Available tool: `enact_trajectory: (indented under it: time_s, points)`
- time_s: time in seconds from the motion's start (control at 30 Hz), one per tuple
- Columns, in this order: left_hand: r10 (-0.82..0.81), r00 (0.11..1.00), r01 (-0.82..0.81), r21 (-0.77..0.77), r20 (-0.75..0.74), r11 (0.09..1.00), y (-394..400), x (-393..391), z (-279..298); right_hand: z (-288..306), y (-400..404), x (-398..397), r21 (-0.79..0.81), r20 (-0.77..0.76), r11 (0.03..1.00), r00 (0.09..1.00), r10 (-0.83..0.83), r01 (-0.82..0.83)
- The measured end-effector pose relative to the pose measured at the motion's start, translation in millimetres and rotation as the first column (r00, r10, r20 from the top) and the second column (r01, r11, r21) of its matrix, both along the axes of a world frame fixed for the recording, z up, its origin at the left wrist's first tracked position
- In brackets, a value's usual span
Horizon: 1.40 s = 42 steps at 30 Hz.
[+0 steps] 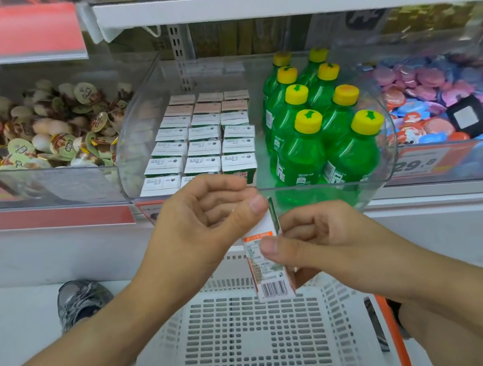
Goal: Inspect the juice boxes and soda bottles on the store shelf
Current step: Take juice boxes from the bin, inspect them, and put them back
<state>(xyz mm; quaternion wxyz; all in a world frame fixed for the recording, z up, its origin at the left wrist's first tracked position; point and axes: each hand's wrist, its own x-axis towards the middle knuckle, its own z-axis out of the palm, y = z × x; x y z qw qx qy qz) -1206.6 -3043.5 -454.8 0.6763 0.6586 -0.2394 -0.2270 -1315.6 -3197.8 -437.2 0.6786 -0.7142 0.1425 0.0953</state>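
One small white juice box with an orange band and a barcode hangs tilted in front of the shelf, above the basket. My left hand pinches its upper end with thumb and curled fingers. My right hand grips its right side, thumb across the printed face. Behind them a clear curved bin holds rows of several white-topped juice boxes on its left. On the bin's right stand several green soda bottles with yellow caps.
A white slotted shopping basket with an orange rim lies below my hands. Bins of small round sealed cups flank the middle bin, brown ones left, pink and blue ones right. A grey shoe is on the floor at left.
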Motion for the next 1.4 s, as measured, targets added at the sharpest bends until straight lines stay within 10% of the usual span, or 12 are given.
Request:
enact_trajectory:
  time_s: [0.67, 1.4]
  points:
    - [-0.158, 0.976, 0.158, -0.013, -0.152, 0.987, 0.8, 0.6, -4.7, -8.3, -5.9, 6.8, -0.016, 0.014, 0.988, 0.988, -0.156, 0.156]
    - [-0.054, 0.996, 0.047, 0.110, 0.064, 0.993, 4.1, 1.6, 2.4, -8.9, -20.0, 4.2, -0.066, 0.097, 0.997, 0.995, -0.020, 0.027]
